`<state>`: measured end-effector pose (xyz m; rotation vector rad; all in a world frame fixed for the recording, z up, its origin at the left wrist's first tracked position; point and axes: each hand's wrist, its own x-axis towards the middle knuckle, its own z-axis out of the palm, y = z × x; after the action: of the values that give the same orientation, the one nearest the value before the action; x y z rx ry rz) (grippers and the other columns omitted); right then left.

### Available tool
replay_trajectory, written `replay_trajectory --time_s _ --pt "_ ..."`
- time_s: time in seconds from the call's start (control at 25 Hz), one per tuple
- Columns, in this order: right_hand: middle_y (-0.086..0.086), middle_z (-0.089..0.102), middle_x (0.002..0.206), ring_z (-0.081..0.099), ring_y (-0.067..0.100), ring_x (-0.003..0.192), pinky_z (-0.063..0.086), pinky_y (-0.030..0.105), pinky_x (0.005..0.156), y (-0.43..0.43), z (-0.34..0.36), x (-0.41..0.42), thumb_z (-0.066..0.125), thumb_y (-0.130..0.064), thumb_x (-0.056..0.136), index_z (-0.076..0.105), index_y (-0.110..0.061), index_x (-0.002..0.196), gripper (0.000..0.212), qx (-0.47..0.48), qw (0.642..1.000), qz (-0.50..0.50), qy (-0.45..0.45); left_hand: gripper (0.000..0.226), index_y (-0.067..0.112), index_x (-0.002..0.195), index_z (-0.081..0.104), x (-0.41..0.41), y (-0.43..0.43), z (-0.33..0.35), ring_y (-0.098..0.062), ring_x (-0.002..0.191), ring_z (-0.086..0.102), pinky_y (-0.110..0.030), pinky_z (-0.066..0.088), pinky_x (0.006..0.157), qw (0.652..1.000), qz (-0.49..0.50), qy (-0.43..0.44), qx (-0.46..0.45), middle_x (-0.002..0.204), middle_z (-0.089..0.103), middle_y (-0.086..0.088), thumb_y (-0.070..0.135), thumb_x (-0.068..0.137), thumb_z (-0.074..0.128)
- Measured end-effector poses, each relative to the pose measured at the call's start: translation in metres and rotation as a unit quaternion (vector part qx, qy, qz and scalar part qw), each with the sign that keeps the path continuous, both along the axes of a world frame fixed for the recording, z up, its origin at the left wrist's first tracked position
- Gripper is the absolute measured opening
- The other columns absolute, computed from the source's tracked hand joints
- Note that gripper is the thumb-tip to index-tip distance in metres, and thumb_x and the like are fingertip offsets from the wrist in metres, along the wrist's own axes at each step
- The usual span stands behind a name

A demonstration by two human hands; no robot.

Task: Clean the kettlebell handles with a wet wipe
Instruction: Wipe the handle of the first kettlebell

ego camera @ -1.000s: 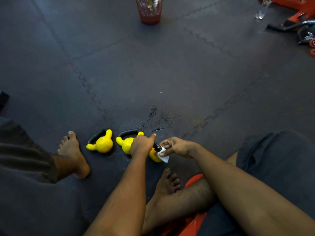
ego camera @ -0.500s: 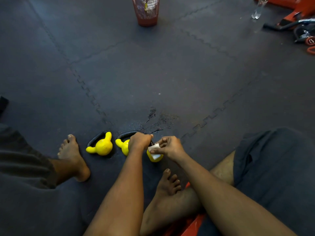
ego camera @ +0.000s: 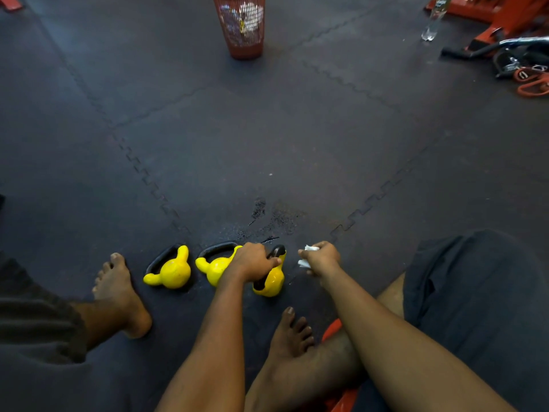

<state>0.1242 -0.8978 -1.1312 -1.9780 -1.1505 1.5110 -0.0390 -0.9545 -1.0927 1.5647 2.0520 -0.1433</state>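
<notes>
Three small yellow kettlebells with black handles lie on the dark floor mat between my bare feet. My left hand point(ego camera: 252, 261) grips the black handle of the right-hand kettlebell point(ego camera: 271, 282). The middle kettlebell point(ego camera: 215, 267) lies just left of it, partly behind that hand. The left kettlebell point(ego camera: 172, 270) lies apart on its side. My right hand point(ego camera: 322, 258) holds a crumpled white wet wipe point(ego camera: 307, 257) a short way right of the gripped kettlebell, not touching it.
A red mesh waste basket point(ego camera: 243, 25) stands at the far middle. A clear bottle point(ego camera: 433, 20) and red gym gear point(ego camera: 517, 40) are at the far right. Wet marks point(ego camera: 276, 217) darken the mat just beyond the kettlebells. An orange object point(ego camera: 332, 330) lies under my right leg.
My right hand has pulled the wipe off the kettlebell handle and moved right. My left hand still grips that handle.
</notes>
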Motion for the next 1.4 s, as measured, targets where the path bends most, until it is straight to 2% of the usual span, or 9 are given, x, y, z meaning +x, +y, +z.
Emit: replay_trajectory --time_s 0.16,0.28,0.4,0.56,0.72,0.92,1.04,1.28,1.4 --pt "0.010 0.064 0.092 0.063 0.020 0.067 0.055 0.033 0.054 0.017 -0.001 -0.001 0.072 -0.013 0.079 0.053 -0.018 0.073 0.021 -0.004 0.999 -0.039 0.009 0.033 0.019 0.078 0.056 -0.008 0.002 -0.008 -0.026 0.085 0.062 -0.039 0.046 0.068 0.995 -0.013 -0.099 0.008 0.082 0.067 -0.007 0.049 0.092 0.054" --pt "0.003 0.062 0.076 0.061 0.018 0.064 0.056 0.030 0.061 0.013 -0.007 -0.010 0.071 -0.013 0.079 0.059 -0.016 0.076 0.013 0.028 0.998 -0.043 -0.041 0.030 0.016 0.076 0.053 -0.004 -0.003 -0.019 -0.024 0.072 0.058 -0.037 0.046 0.067 0.979 0.077 -0.177 0.064 0.070 0.060 -0.007 0.039 0.095 0.055" --pt "0.002 0.066 0.077 0.067 0.023 0.079 0.057 0.037 0.072 0.005 -0.012 -0.026 0.070 -0.013 0.078 0.062 -0.020 0.073 0.012 0.054 0.998 0.017 -0.017 0.018 0.015 0.093 0.059 -0.008 -0.007 -0.029 -0.019 0.067 0.054 -0.030 0.044 0.059 0.952 0.150 -0.256 0.076 0.072 0.057 -0.005 0.030 0.098 0.051" --pt "0.000 0.064 0.093 0.059 0.017 0.088 0.043 0.025 0.073 -0.007 -0.010 -0.036 0.062 -0.007 0.083 0.067 -0.014 0.105 0.024 0.091 0.991 0.099 0.005 0.024 0.009 0.107 0.056 -0.008 -0.008 -0.039 -0.023 0.071 0.053 -0.034 0.040 0.063 0.946 0.201 -0.232 0.106 0.077 0.057 -0.007 0.029 0.102 0.044" --pt "0.012 0.073 0.101 0.067 0.027 0.098 0.052 0.032 0.085 -0.006 -0.016 -0.029 0.064 -0.005 0.081 0.075 -0.006 0.101 0.022 0.103 0.993 0.021 -0.053 0.024 0.009 0.095 0.052 -0.006 -0.006 -0.038 -0.021 0.070 0.048 -0.032 0.033 0.061 0.945 0.205 -0.229 0.112 0.073 0.052 -0.004 0.030 0.102 0.042" --pt "0.012 0.066 0.124 0.061 0.026 0.116 0.044 0.028 0.099 -0.004 -0.007 -0.033 0.060 -0.018 0.093 0.067 -0.009 0.122 0.031 0.123 0.989 0.064 -0.061 0.021 0.014 0.086 0.045 -0.002 -0.005 -0.036 -0.015 0.065 0.043 -0.033 0.029 0.056 0.947 0.193 -0.229 0.120 0.068 0.046 0.002 0.028 0.102 0.043" --pt "0.011 0.061 0.132 0.057 0.024 0.123 0.041 0.026 0.102 -0.009 -0.009 -0.033 0.058 -0.010 0.092 0.060 -0.004 0.131 0.039 0.135 0.988 0.060 -0.047 0.020 0.014 0.088 0.046 -0.003 -0.006 -0.036 -0.019 0.068 0.045 -0.033 0.029 0.059 0.946 0.193 -0.229 0.121 0.069 0.047 0.002 0.028 0.102 0.042" --pt "0.012 0.070 0.112 0.063 0.027 0.106 0.046 0.029 0.090 -0.011 -0.012 -0.035 0.056 -0.010 0.092 0.070 -0.010 0.117 0.029 0.173 0.978 0.097 -0.068 0.021 0.011 0.094 0.049 -0.003 -0.009 -0.034 -0.017 0.065 0.045 -0.032 0.032 0.056 0.947 0.191 -0.230 0.118 0.070 0.048 0.000 0.028 0.103 0.041" --pt "0.011 0.070 0.116 0.062 0.026 0.110 0.045 0.026 0.088 -0.010 -0.012 -0.035 0.054 -0.013 0.094 0.070 -0.014 0.118 0.029 0.124 0.984 0.113 -0.064 0.021 0.011 0.095 0.049 -0.005 -0.010 -0.035 -0.018 0.067 0.046 -0.032 0.031 0.058 0.948 0.187 -0.229 0.115 0.070 0.048 0.000 0.029 0.103 0.041"
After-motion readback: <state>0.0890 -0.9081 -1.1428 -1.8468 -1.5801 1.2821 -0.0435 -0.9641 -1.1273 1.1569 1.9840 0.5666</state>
